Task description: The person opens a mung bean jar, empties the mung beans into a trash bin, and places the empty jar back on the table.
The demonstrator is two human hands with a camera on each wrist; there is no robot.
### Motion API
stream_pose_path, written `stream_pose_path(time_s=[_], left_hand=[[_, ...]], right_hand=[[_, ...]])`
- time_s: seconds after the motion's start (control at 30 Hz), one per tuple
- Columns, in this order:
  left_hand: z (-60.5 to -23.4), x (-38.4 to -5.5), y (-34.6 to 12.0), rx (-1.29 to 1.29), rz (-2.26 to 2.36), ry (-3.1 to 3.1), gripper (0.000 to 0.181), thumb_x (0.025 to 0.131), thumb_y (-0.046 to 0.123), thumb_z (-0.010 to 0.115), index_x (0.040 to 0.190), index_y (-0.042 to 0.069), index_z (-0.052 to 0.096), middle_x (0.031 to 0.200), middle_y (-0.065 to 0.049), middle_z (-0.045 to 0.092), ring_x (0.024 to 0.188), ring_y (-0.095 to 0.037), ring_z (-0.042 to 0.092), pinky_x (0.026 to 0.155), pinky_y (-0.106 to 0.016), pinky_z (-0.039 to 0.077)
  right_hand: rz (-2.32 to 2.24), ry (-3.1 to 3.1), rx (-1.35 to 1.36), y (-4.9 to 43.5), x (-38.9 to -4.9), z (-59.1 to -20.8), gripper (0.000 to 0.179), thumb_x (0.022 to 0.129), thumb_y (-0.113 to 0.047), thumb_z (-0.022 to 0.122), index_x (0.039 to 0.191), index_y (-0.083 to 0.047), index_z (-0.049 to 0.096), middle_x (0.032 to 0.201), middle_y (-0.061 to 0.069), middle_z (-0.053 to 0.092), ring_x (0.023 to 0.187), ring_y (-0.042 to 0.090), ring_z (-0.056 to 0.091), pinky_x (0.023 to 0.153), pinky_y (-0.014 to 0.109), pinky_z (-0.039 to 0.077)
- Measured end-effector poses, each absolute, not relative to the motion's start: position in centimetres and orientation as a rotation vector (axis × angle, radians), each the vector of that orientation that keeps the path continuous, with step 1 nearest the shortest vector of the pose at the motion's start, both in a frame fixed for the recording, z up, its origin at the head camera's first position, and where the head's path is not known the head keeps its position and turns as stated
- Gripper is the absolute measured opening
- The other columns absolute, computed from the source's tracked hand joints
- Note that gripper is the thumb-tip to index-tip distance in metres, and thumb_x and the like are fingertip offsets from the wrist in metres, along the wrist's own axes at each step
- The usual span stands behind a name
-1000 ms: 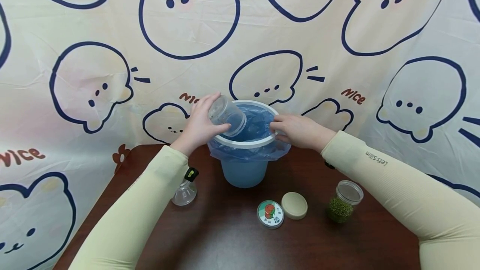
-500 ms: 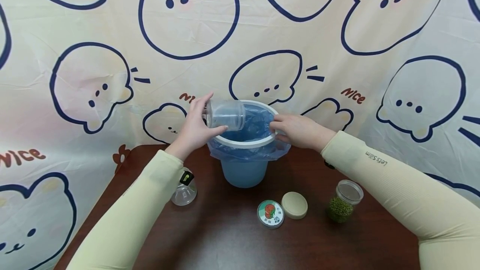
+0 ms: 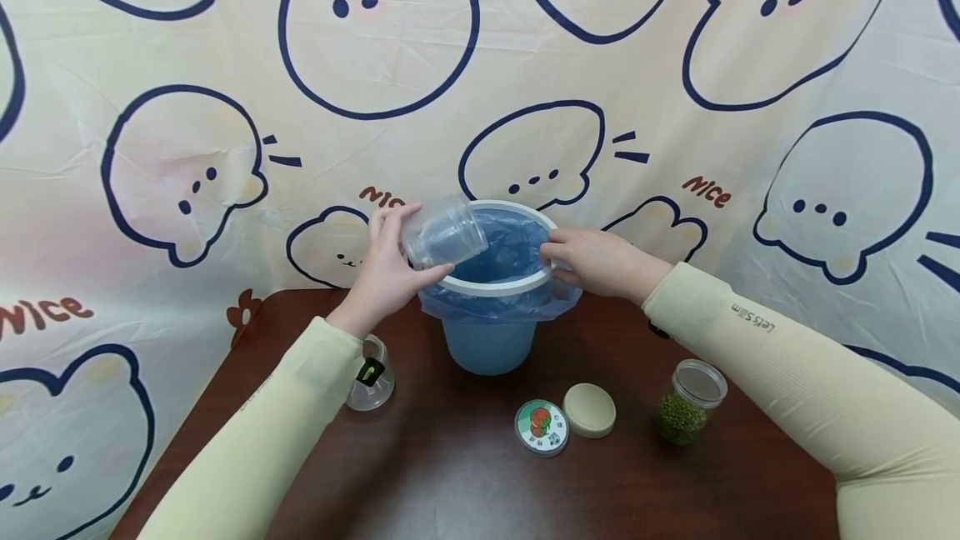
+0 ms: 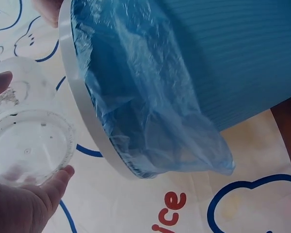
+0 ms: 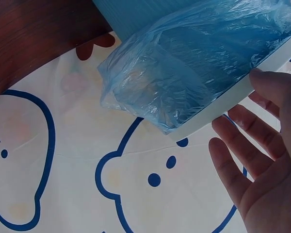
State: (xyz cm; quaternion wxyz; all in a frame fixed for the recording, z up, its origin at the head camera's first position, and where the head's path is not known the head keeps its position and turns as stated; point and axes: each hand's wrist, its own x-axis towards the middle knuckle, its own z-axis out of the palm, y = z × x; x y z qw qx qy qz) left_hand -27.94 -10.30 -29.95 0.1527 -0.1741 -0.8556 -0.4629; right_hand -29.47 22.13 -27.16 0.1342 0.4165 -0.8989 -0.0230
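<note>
My left hand [image 3: 378, 277] grips a clear plastic jar [image 3: 444, 233] on its side, close over the left rim of a blue bin [image 3: 491, 348]. The jar's mouth faces right and slightly up. Small dark specks and greyish bits cling inside the jar [image 4: 31, 145] in the left wrist view. On the bin's right side, my right hand [image 3: 600, 261] pinches the white rim [image 5: 208, 112], thumb on one face and fingers on the other. A blue plastic liner [image 5: 165, 82] lines the bin and hangs out over its edge.
On the dark wooden table [image 3: 450, 490], a round lid with a tomato picture [image 3: 542, 428] lies beside a beige lid [image 3: 589, 411]. A jar of green beans [image 3: 686, 407] stands at right. Another clear container [image 3: 371, 394] sits by the left wrist. A printed cloth [image 3: 360, 148] hangs behind.
My left hand has drawn back a little to the left. The jar has turned from mouth sloping down, through level, to mouth slightly up. The right hand has stayed at the rim.
</note>
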Motion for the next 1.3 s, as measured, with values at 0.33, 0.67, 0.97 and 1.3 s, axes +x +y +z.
stream_pose_path(time_s=[0.33,0.67,0.97,1.3], left_hand=[[-31.2,-26.9,-10.3,-0.435,-1.452,-2.386,0.093,0.082,0.025,0.088,0.15,0.018,0.024,0.153,-0.016,0.034,0.14,-0.037,0.039,0.11,-0.068,0.039],[-32.1,-25.8,-10.5,-0.422,-1.57,-2.31,0.089,0.084,0.024,0.086,0.148,0.017,0.024,0.156,-0.013,0.037,0.142,-0.035,0.038,0.114,-0.066,0.033],[-32.8,-25.0,-11.1,-0.455,-1.641,-2.294,0.088,0.088,0.023,0.082,0.155,0.021,0.026,0.156,-0.008,0.038,0.143,-0.032,0.036,0.116,-0.067,0.032],[-34.1,-23.9,-12.0,-0.506,-1.641,-2.285,0.082,0.087,0.016,0.082,0.151,0.014,0.032,0.15,-0.007,0.045,0.139,-0.029,0.042,0.113,-0.063,0.04]], right_hand=[[-0.057,-2.58,1.226,22.2,-29.3,-27.2,0.015,0.092,-0.012,0.078,0.103,-0.013,0.068,0.098,0.006,0.064,0.083,0.018,0.061,0.075,0.035,0.057],[-0.055,-2.576,1.218,22.3,-29.4,-27.6,0.016,0.091,-0.012,0.078,0.103,-0.014,0.068,0.099,0.006,0.065,0.084,0.018,0.062,0.075,0.036,0.057],[-0.048,-2.586,1.186,22.5,-29.0,-27.6,0.018,0.09,-0.015,0.08,0.105,-0.013,0.069,0.103,0.007,0.067,0.085,0.019,0.064,0.078,0.037,0.058],[0.088,-2.674,1.105,23.6,-27.6,-27.9,0.03,0.094,-0.023,0.077,0.121,-0.013,0.068,0.118,0.009,0.067,0.099,0.023,0.068,0.087,0.043,0.059]])
